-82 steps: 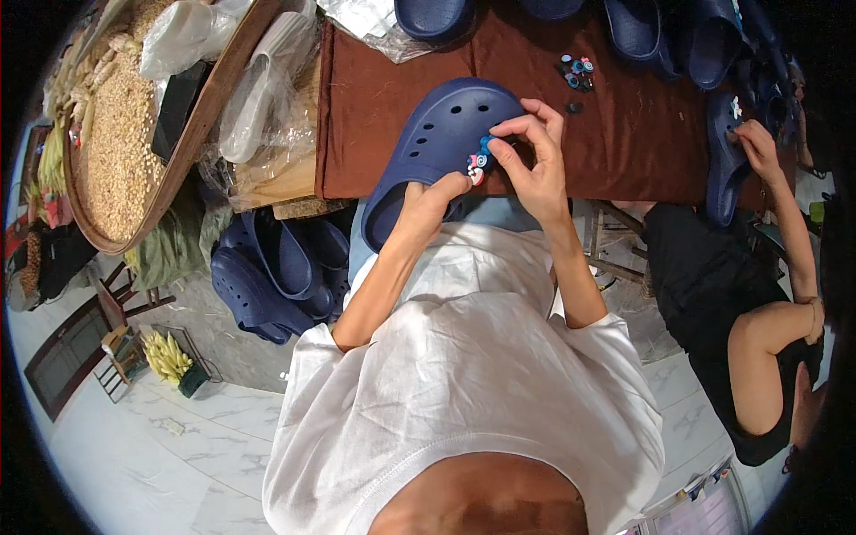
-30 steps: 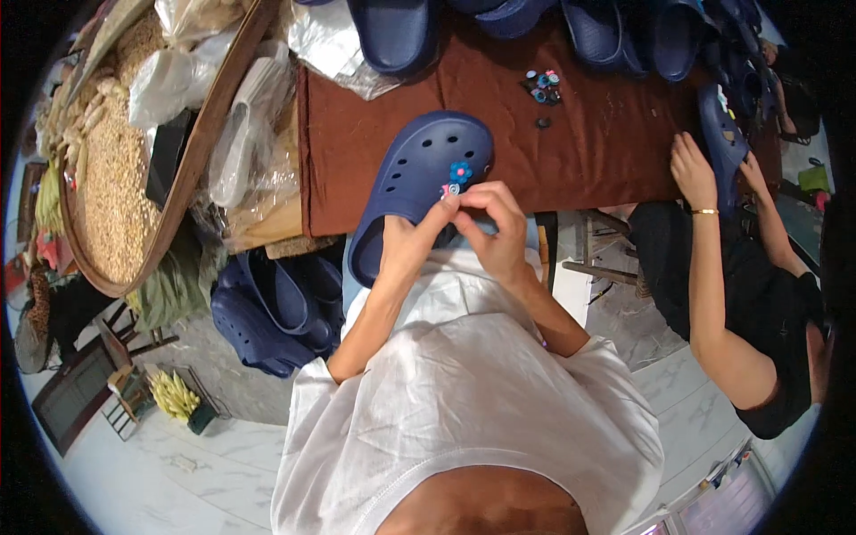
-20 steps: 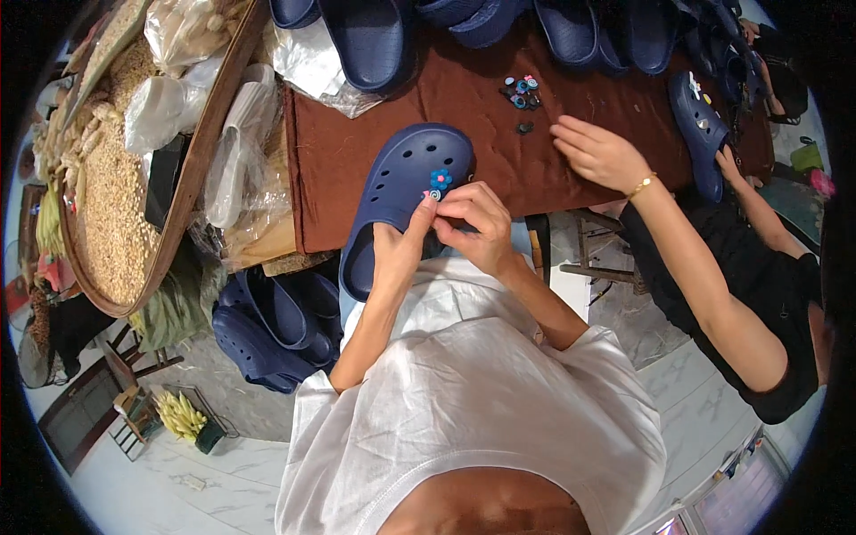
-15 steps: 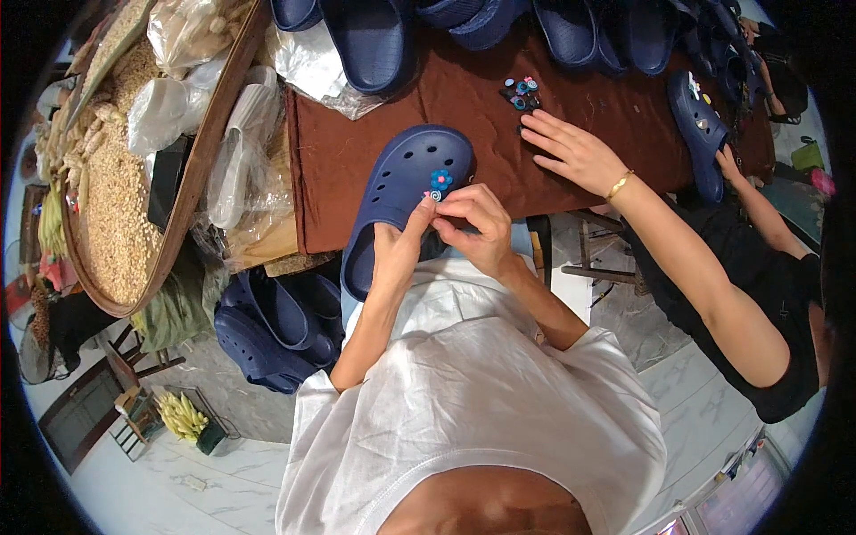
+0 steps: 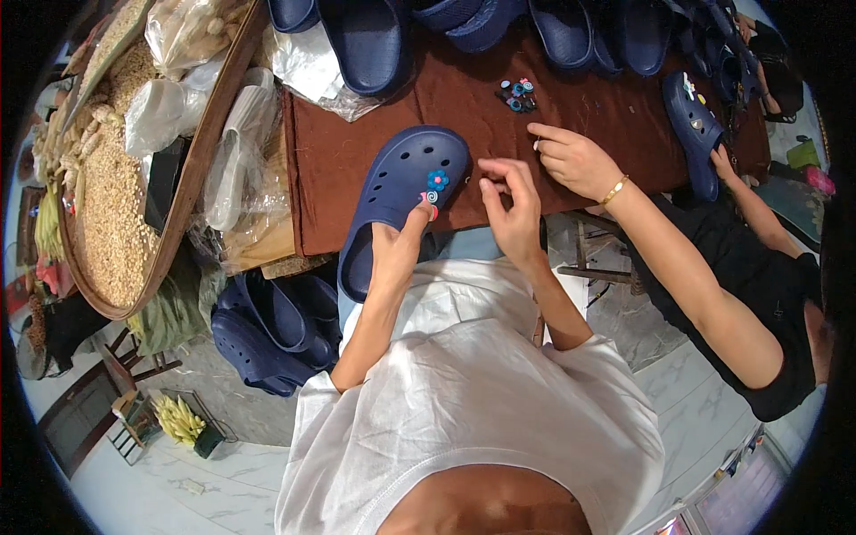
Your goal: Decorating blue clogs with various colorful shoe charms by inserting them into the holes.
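Now, blue clog (image 5: 392, 192) in left grip (image 5: 397, 250)

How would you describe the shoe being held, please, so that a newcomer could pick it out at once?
Start at the brown cloth covering the table. At its near edge lies a navy clog with round holes across its toe, its heel overhanging toward the person, whose left hand holds it. Unlike the plain navy shoes at the far edge, it carries a blue flower charm and two small ones beside it.
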`<state>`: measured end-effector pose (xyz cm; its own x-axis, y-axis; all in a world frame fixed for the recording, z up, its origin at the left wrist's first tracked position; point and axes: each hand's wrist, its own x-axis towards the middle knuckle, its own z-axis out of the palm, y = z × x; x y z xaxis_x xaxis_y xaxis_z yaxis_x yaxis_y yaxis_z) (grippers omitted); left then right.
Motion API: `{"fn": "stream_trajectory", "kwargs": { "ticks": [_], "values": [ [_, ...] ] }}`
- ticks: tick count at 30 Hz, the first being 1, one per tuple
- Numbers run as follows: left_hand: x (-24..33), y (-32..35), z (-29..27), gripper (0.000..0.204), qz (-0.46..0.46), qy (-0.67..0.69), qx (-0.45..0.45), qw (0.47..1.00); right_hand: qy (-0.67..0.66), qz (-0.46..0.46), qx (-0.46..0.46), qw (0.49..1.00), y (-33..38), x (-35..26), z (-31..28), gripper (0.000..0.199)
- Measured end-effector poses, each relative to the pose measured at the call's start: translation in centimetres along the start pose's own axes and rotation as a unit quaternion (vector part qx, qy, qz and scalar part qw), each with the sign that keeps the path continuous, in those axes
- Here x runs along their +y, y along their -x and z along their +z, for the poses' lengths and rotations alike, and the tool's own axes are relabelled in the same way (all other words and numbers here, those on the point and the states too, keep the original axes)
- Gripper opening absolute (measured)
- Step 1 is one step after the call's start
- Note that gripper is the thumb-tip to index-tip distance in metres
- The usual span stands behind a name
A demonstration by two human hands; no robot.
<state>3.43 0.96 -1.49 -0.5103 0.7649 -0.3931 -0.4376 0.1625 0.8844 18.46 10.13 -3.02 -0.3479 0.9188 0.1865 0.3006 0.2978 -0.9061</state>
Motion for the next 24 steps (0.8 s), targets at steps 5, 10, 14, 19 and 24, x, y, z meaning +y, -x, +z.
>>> {"fn": "stream_trajectory", "kwargs": {
  "ticks": [5, 10, 14, 19, 24],
  "values": [
    [1.5, 0.0, 0.2, 0.051, -0.037, 0.002, -0.023, 0.999, 0.041, 0.010, -0.028, 0.999, -2.3, 0.7, 0.5, 0.028],
    [1.1, 0.3, 0.2, 0.049, -0.007, -0.071, -0.020, 0.997, 0.237, -0.118, 0.043, 0.963, -6.2, 3.8, 0.7, 0.032],
    [1.4, 0.8, 1.2, 0.036, 0.026, -0.086, 0.011, 0.996, 0.339, -0.130, 0.073, 0.929, -8.9, 5.4, 0.5, 0.035],
    [0.4, 0.7, 0.5, 0.059, -0.008, -0.084, 0.014, 0.996, 0.355, -0.124, 0.072, 0.924, -9.6, 6.4, 0.5, 0.035],
    [1.1, 1.1, 1.2, 0.034, 0.022, -0.094, 0.044, 0.994, 0.314, -0.114, 0.079, 0.939, -9.9, 6.8, 0.1, 0.035]
  ]
}}
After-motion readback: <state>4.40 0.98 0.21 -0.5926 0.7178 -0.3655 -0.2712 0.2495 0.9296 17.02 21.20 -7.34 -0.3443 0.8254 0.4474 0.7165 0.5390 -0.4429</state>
